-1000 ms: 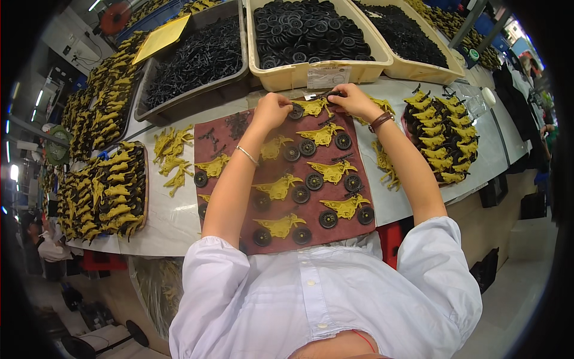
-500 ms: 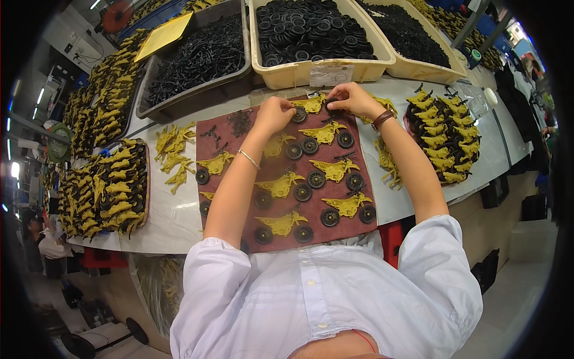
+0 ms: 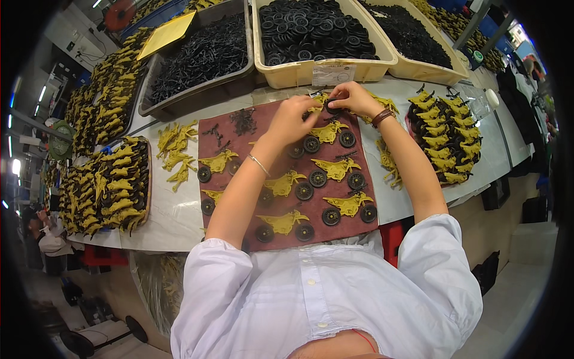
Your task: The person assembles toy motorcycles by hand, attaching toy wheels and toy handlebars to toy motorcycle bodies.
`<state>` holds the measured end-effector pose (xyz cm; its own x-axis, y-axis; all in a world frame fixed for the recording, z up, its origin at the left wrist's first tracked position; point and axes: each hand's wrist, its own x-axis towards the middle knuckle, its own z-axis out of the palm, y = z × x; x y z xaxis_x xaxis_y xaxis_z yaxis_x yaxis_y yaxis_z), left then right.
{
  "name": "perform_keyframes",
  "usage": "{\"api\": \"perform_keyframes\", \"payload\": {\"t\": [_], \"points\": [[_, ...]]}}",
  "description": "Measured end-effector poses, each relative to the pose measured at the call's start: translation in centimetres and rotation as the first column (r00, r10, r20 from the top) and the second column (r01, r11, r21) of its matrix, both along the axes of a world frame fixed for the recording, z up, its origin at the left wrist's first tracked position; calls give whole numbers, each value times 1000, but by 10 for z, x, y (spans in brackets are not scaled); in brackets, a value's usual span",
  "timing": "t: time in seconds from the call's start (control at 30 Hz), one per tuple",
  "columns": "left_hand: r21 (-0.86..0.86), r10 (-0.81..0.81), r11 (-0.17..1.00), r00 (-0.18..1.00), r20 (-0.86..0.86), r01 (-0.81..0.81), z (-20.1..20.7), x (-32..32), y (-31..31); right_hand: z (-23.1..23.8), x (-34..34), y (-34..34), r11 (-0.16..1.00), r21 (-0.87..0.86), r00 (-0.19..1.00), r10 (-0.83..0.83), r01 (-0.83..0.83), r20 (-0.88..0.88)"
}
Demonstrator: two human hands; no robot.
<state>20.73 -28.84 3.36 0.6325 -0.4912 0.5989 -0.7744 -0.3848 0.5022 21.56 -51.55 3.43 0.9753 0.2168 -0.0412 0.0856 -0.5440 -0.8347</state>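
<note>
At the far edge of a maroon mat [image 3: 239, 139], both hands meet over a yellow toy motorcycle body [image 3: 321, 97]. My right hand [image 3: 355, 99] pinches a black toy wheel [image 3: 332, 109] beside the body's right end. Curled in from the left, my left hand [image 3: 293, 122] has its fingertips against the body; its own fingers hide what they grip. Nearer me lie rows of yellow bodies, such as this motorcycle body [image 3: 281, 224], each with loose black wheels [image 3: 304, 231] beside it. Small black parts [image 3: 244, 121] are heaped at the mat's upper left.
Beyond the mat stand a grey bin [image 3: 197, 66] of thin black parts, a cream bin [image 3: 326, 69] of wheels and another cream bin [image 3: 439, 69] of small black pieces. Loose yellow bodies [image 3: 178, 152] flank the mat. Stacked yellow-and-black toys [image 3: 107, 185] sit left, more toys [image 3: 442, 134] right.
My left hand has moved right, from beside a wheel to over the yellow body, and covers part of it. My right hand stays nearly in place with the wheel.
</note>
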Motion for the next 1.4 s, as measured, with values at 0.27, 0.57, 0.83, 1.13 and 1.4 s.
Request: {"api": "perform_keyframes", "payload": {"t": [0.27,0.57,0.83,1.13,1.4], "points": [[334,-253,909,967,-32,249,-9,-24,-15,-7,3,-6,996,91,999,28,-26,-18],[317,-214,927,977,2,202,-11,-32,-14,-4,3,-9,980,201,989,32,-2,-147],[257,-206,944,978,-31,207,-17,-35,-14,1,4,-11,987,161,975,35,0,-218],[275,-192,943,981,-9,187,-15,-36,-13,-4,6,-6,997,-75,998,27,-22,60],[334,-127,939,987,97,88,-15,-40,-12,7,0,11,978,-168,974,-89,126,210]]}}
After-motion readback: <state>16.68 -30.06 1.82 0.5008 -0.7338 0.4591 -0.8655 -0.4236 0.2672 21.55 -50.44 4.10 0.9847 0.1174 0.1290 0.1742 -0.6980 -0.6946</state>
